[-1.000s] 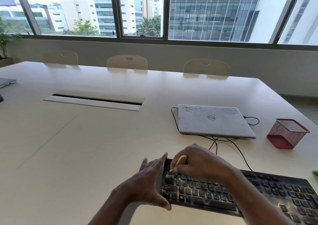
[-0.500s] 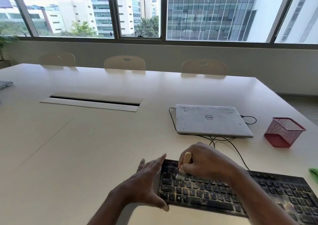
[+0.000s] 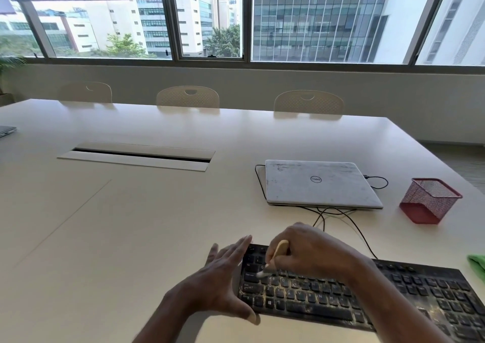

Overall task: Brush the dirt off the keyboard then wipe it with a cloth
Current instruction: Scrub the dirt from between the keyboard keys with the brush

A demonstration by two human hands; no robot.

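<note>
A closed white laptop (image 3: 320, 182) lies on the pale table (image 3: 131, 224), with black cables (image 3: 330, 210) trailing from under it. A red mesh basket (image 3: 430, 201) stands to its right. Three chairs (image 3: 187, 96) line the far edge, below the windows (image 3: 328, 25).

Left hand (image 3: 220, 285): open and flat, fingers straight and slightly spread, pointing far and a bit right. The thumb is stretched out to the right, so the hand forms a V around the left end of the keyboard (image 3: 393, 290), thumb at the near edge and fingers along the left edge (contact is hard to confirm).

Left forearm (image 3: 162, 324): bare, comes in from the near edge, angled far-right.

Right hand (image 3: 312, 253): just right of the left hand, not touching it. Back of hand up, fingers curled round a brush (image 3: 278, 253) handle, bristles down-left on the keys.

Right forearm (image 3: 393, 311): bare, enters from near right, crossing diagonally over the keyboard.
</note>
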